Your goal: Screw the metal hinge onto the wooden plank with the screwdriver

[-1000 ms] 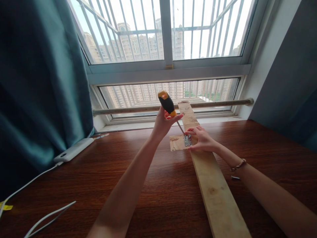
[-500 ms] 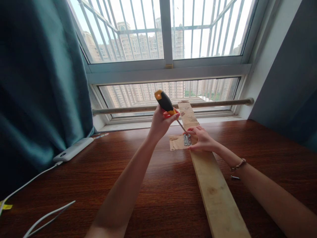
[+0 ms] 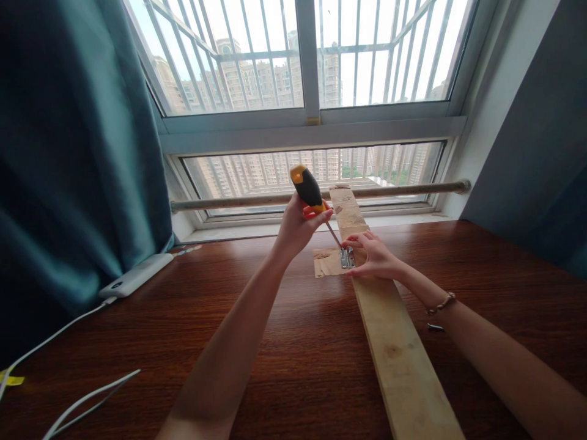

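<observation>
My left hand (image 3: 300, 223) is closed around the lower handle of a screwdriver (image 3: 308, 186) with a yellow-and-black grip. Its shaft slants down to the top left corner of a small silver metal fitting (image 3: 345, 259); any screw under the tip is too small to make out. The fitting lies where a short piece of wood (image 3: 324, 263) meets a long wooden plank (image 3: 398, 342). My right hand (image 3: 373, 256) rests on the plank, with forefinger and thumb bracketing the fitting at its upper and lower ends.
On the brown wood-grain table (image 3: 293, 366), a screw-like metal piece (image 3: 435, 327) lies beside my right forearm. A white power bank (image 3: 136, 275) with a cable lies at left by the curtain (image 3: 87, 153). The plank's far end reaches a horizontal rail (image 3: 257, 200) before the window.
The screwdriver has tilted more upright: its handle has moved slightly right and its tip left, onto the fitting's left side. My right hand has stayed almost still.
</observation>
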A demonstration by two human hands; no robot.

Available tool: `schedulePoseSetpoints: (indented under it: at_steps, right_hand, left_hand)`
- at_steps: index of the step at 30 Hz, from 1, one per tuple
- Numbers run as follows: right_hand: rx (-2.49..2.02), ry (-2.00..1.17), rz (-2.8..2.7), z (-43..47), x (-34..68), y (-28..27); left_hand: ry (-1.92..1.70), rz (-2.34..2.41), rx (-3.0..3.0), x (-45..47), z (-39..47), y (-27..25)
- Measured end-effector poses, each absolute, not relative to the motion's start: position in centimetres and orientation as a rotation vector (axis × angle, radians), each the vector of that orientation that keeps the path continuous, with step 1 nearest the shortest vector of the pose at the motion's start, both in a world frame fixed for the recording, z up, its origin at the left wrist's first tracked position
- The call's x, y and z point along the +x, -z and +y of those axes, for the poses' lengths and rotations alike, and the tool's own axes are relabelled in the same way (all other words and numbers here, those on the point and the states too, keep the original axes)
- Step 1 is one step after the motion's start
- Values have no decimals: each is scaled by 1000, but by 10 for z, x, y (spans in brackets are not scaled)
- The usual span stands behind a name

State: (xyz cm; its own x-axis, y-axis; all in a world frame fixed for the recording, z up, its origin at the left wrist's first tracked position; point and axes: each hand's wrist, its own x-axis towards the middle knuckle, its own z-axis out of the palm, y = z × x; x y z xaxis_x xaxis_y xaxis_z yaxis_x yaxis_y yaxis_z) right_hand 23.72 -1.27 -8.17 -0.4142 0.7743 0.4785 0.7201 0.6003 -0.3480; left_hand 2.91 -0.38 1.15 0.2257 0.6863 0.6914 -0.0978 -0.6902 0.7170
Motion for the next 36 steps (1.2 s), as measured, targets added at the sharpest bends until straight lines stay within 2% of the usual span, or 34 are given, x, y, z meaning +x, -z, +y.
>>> schedulePoseSetpoints:
  at_steps: [10, 19, 36]
  right_hand:
    - [-1182, -127, -2222, -16, 236, 79]
    - [-1176, -114, -2220, -11, 238, 84]
    - [-1175, -122, -2227, -12, 237, 82]
  left_hand:
    - [-1438, 553, 1840, 33, -3, -7]
    - [-1552, 519, 1810, 25, 1, -13]
    - [-1495, 540, 1841, 26, -3, -13]
